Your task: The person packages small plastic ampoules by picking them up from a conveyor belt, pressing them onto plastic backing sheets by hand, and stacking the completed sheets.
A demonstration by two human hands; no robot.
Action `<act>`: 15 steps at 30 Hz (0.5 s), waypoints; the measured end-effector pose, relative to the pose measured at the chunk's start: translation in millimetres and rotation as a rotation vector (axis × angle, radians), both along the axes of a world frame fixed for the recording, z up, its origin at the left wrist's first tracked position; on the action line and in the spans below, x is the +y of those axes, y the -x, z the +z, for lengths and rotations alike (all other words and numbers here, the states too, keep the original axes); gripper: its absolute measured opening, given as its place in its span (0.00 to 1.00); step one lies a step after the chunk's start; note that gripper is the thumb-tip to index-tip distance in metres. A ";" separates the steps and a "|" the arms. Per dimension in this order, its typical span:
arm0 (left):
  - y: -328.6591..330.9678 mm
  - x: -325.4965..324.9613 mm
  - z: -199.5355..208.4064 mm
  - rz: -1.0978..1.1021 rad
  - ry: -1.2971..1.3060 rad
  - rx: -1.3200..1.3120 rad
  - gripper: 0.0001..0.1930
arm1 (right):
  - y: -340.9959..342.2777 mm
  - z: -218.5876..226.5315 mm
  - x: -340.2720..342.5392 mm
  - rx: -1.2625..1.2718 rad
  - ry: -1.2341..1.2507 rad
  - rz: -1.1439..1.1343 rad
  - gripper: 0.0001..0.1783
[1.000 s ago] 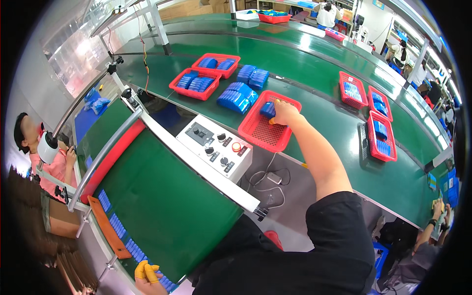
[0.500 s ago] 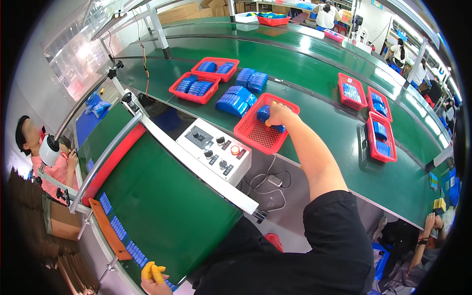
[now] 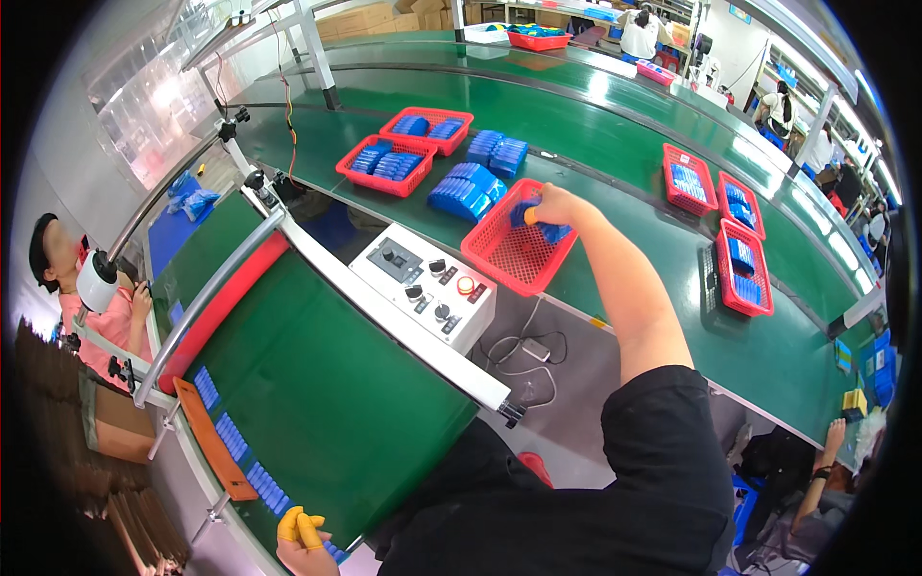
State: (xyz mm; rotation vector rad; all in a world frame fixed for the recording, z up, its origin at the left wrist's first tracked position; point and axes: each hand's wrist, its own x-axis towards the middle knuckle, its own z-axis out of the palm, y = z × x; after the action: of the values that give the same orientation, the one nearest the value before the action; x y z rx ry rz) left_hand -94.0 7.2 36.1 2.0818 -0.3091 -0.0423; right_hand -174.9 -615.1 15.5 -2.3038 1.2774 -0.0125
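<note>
Over the far right side of a red mesh basket, my right hand closes around blue packets. More blue packets lie in the basket just below it. My left hand, with yellow finger covers, is at the near corner of the small green conveyor belt. Its fingers are curled together, and what they may hold is hidden. Small blue packets stand in a row along an orange guide bar, and a few show beside that hand.
Blue packet stacks lie left of the basket, near two filled red baskets. Three more baskets stand to the right. A control box sits between belt and table. A person in pink is at the left.
My right hand has shifted slightly within the basket with blue packets in its grasp. My left hand stays in nearly the same place. The whole view has moved a little.
</note>
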 end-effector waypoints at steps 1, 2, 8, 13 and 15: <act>-0.5 0.2 -0.3 0.002 0.006 0.003 0.10 | 4.3 12.3 4.2 -0.094 -0.142 -0.010 0.33; -1.5 -0.2 -1.1 0.002 0.007 0.005 0.10 | 8.2 18.2 6.1 -0.092 -0.140 -0.010 0.33; -7.5 -5.6 0.2 -0.067 -0.049 0.012 0.10 | 5.5 49.7 46.0 -0.813 -0.557 -0.046 0.23; -11.5 -48.1 4.4 -0.601 0.110 0.050 0.12 | -42.7 78.6 154.3 -0.810 -0.798 0.281 0.19; -18.0 -83.6 10.7 -0.754 0.200 0.162 0.15 | -65.1 87.7 217.8 -0.698 -0.756 0.366 0.19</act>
State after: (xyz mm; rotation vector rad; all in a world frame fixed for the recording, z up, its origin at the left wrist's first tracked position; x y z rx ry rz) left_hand -76.1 -76.4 46.8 1.6505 -0.9384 -0.6015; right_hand -109.8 -397.3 103.2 -1.6046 0.3870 -0.1624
